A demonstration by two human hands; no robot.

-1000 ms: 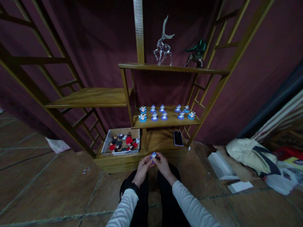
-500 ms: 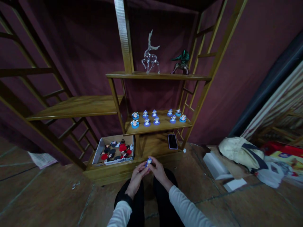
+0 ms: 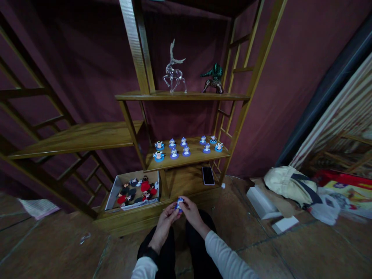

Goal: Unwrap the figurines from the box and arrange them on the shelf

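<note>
Between both hands, above my knees, is a small purple-and-white figurine. My left hand has its fingers closed on the lower left side of it. From the right, my right hand grips it with thumb and fingers. On the shelf ahead stand several similar figurines, some on purple bases, such as a purple figurine, and others on blue bases, such as a blue-based figurine. An open cardboard box to the left holds several red, black and white figurines lying jumbled.
A phone lies on the bottom shelf. Higher up stand a clear deer ornament and a dark green figure. White box pieces, a cream bag and a plastic bag rest on the floor at right.
The view has shifted, so the shelves now appear further left. Both hands still hold the figurine, which looks slightly turned between the fingers.
</note>
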